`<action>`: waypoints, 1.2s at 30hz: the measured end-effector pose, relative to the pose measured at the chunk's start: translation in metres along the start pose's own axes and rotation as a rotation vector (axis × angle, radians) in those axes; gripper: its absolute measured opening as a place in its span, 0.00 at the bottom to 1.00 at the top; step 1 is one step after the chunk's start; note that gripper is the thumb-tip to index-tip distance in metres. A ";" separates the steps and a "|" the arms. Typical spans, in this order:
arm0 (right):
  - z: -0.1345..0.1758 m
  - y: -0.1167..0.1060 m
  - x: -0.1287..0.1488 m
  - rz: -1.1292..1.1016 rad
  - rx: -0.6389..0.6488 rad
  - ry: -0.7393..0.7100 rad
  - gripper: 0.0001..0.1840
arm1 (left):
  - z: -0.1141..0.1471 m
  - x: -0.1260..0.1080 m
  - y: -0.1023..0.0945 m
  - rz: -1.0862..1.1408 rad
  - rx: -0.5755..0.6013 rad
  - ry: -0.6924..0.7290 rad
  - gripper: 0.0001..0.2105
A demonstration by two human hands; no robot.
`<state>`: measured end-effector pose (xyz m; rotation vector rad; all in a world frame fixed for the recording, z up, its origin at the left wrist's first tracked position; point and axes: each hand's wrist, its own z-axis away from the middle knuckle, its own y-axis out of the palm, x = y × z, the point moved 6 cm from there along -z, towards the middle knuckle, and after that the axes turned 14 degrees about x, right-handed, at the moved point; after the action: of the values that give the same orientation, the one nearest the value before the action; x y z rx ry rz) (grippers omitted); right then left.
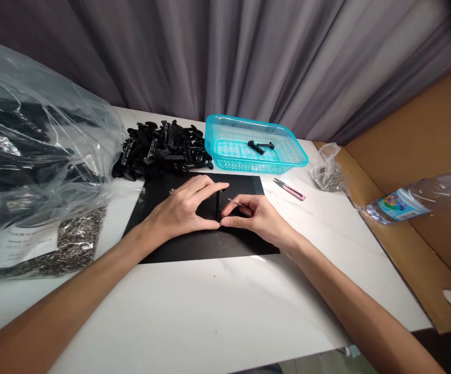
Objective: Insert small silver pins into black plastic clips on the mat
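Observation:
Over a black mat (202,244), my left hand (188,205) grips a narrow black plastic part (218,205), forefinger at its far end and thumb at its near end. My right hand (251,215) is closed beside the part's right side, its thumb and fingertip meeting at the near end. A thin metal pin-like piece (234,202) sticks out from the right hand's fingers toward the part. Whether the right fingertips also pinch something small at the part's end is hidden. Small metal bits (171,191) lie on the mat behind the left hand.
Behind the mat are a heap of black plastic parts (167,148) and a blue basket (256,167) holding two parts. Pink-handled thread snips (290,189), a small bag of metal pieces (329,174) and a bottle (408,200) stand right. Large plastic bags (81,234) fill the left.

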<state>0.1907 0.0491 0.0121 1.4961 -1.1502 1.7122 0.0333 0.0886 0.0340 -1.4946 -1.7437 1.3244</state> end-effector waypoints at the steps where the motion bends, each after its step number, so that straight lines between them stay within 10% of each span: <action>1: 0.000 0.000 -0.001 -0.007 0.013 0.008 0.17 | 0.000 -0.002 0.000 -0.014 0.004 0.015 0.30; 11: 0.003 -0.001 0.007 0.070 0.010 -0.003 0.18 | 0.001 -0.005 -0.008 0.012 -0.056 -0.016 0.28; 21: 0.018 -0.013 0.033 0.518 -0.330 -0.165 0.22 | 0.000 0.005 -0.011 0.153 -0.126 -0.111 0.31; 36: 0.013 0.009 0.022 -0.137 -0.250 -0.241 0.12 | 0.004 0.012 -0.007 0.243 -0.084 -0.148 0.29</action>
<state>0.1850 0.0309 0.0313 1.6112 -1.2984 1.2708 0.0229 0.0993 0.0362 -1.7399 -1.7703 1.5335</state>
